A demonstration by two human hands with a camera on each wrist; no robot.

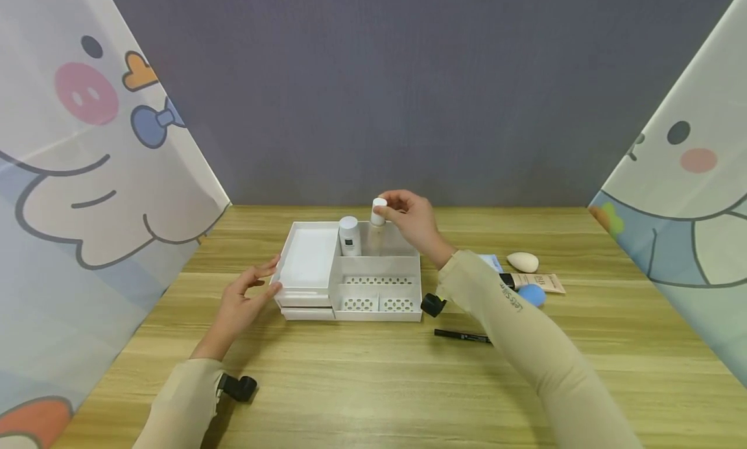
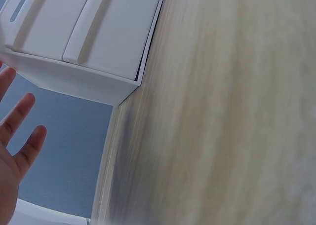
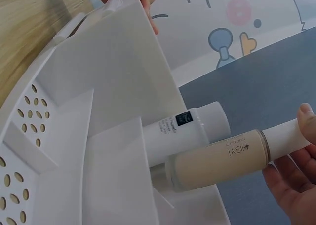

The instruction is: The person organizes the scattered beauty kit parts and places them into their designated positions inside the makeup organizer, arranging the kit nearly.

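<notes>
A white desktop organizer (image 1: 378,264) stands on the wooden table, with drawers on its left side and open compartments on its right. My right hand (image 1: 413,220) grips the white cap of a foundation bottle (image 3: 222,167), beige and marked HISYI; its base dips into the back compartment. Just left of it in that compartment stands a white bottle (image 1: 349,237) with a dark label. My left hand (image 1: 242,300) rests at the organizer's left side, its fingers spread and holding nothing. In the left wrist view the drawer fronts (image 2: 111,32) show beside those fingers.
Right of the organizer lie a beige tube (image 1: 543,281), a blue round sponge (image 1: 532,295), a cream egg-shaped sponge (image 1: 522,262) and a blue-white packet (image 1: 491,262), partly behind my right sleeve. A black pen (image 1: 461,335) lies nearer. A grey panel (image 1: 408,98) rises behind the table.
</notes>
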